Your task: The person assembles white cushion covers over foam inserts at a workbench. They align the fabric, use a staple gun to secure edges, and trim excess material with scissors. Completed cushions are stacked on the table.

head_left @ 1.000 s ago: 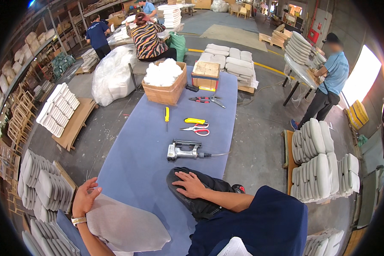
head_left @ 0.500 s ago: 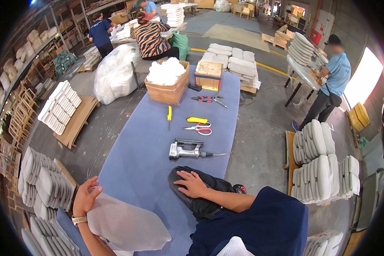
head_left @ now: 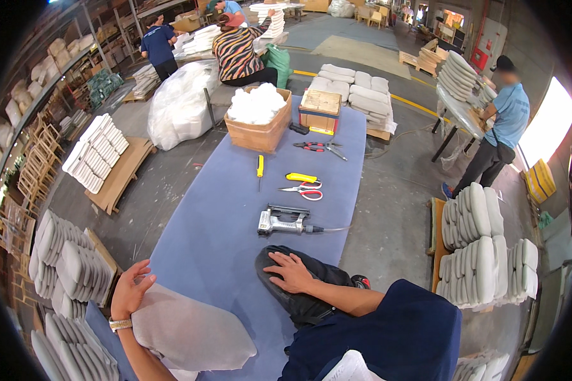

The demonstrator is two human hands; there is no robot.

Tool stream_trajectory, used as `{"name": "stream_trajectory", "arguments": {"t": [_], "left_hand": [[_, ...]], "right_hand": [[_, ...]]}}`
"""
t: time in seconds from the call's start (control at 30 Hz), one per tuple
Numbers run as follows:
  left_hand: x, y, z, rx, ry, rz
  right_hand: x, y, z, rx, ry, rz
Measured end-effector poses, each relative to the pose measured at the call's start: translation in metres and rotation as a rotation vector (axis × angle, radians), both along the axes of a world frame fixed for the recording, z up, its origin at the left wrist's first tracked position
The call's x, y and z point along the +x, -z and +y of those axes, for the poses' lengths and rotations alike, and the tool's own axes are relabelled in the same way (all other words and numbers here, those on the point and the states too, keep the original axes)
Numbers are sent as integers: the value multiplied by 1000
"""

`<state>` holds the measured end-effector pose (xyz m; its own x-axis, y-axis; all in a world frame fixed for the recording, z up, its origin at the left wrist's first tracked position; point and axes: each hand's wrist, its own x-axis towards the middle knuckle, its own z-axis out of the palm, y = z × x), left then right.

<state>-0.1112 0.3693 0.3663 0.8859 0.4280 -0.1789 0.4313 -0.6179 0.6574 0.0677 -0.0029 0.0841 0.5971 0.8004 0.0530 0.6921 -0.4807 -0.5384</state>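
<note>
My left hand [head_left: 132, 289] hovers at the left edge of the blue-covered table [head_left: 203, 228], fingers loosely curved and apart, holding nothing. Beside its wrist lies a light grey fabric-covered pad [head_left: 194, 330]; whether the hand touches it I cannot tell. Palm down with fingers spread, my right hand [head_left: 289, 272] rests on my bent knee in dark trousers. Beyond the knee lies a silver staple gun [head_left: 283, 220] with an air hose. Farther off are red-and-white-handled scissors [head_left: 304, 190], a yellow cutter [head_left: 302, 178], a yellow-handled screwdriver [head_left: 260, 171] and red-handled pliers [head_left: 311, 147].
At the table's far end stand a cardboard box of white stuffing [head_left: 258, 124] and a wooden box [head_left: 321, 111]. Stacked grey cushions [head_left: 467, 273] flank me on the right, more cushions [head_left: 76, 273] on the left. Co-workers work at other tables; one wears a striped top [head_left: 238, 54].
The view has shifted slightly, so the scene sits a little farther right. The co-worker in the striped top now reaches an arm toward the white stack. My hands stay as they were.
</note>
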Motion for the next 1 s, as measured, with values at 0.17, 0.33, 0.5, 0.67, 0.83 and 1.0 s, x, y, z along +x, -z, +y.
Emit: {"name": "stream_trajectory", "arguments": {"t": [0.17, 0.33, 0.5, 0.67, 0.83, 1.0], "left_hand": [[-2, -1, -1, 0, 8, 1], [-2, -5, -4, 28, 16, 30], [4, -3, -5, 18, 36, 30], [-1, -6, -4, 19, 16, 38], [5, -4, -9, -18, 9, 39], [-1, 4, 4, 43, 38, 29]], "right_hand": [[0, 0, 0, -30, -8, -5], [0, -2, 0, -8, -14, 10], [1, 0, -4, 14, 7, -1], [1, -6, 0, 17, -11, 36], [6, -2, -5, 17, 26, 8], [2, 2, 0, 78, 37, -6]]}}
